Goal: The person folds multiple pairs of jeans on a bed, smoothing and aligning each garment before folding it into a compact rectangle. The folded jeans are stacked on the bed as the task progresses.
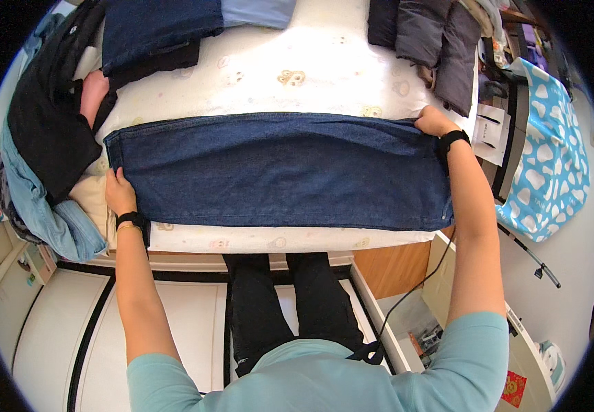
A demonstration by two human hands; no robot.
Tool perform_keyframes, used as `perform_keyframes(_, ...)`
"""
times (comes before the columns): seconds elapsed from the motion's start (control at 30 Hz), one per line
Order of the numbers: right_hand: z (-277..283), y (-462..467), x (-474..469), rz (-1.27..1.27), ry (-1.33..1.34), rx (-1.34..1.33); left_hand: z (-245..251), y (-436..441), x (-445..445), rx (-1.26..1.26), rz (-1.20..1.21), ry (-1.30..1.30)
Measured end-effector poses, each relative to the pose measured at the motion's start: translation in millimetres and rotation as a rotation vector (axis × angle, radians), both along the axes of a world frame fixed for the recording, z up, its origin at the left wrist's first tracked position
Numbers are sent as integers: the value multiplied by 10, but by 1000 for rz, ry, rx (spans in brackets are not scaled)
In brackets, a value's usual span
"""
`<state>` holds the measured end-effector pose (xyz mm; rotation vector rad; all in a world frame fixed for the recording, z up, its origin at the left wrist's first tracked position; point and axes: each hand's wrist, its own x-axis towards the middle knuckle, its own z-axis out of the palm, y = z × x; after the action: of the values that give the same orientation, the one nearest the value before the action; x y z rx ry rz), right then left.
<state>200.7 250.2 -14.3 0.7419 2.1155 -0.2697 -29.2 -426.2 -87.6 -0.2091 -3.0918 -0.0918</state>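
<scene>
A pair of dark blue denim trousers, apparently folded lengthwise, lies stretched across the bed in front of me. Its surface is mostly flat, with soft wrinkles running along it. At the left end, my left hand grips the denim edge, thumb and fingers partly hidden by the cloth. My right hand pinches the far right corner, and my right forearm covers part of that end. Beneath the denim is a white bed sheet printed with small cartoon animals.
Dark folded denim lies at the far left, beside a heap of black clothing and light blue jeans. Dark grey padded clothing sits at the far right. A blue-and-white patterned cloth hangs to the right. A black cable runs near my right arm.
</scene>
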Motion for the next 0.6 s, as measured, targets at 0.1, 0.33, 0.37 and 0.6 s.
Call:
perform_keyframes(0.1,-263,224,148,-223,105,-42,-51,21,-5,-10,10,38)
perform_keyframes(0.33,-379,118,118,-397,534,73,181,95,-77,207,88,-90)
perform_keyframes(0.37,-279,-30,164,-515,737,162,221,115,-109,268,138,-146)
perform_keyframes(0.6,91,-1493,416,29,1206,471,170,189,-314,224,58,-154)
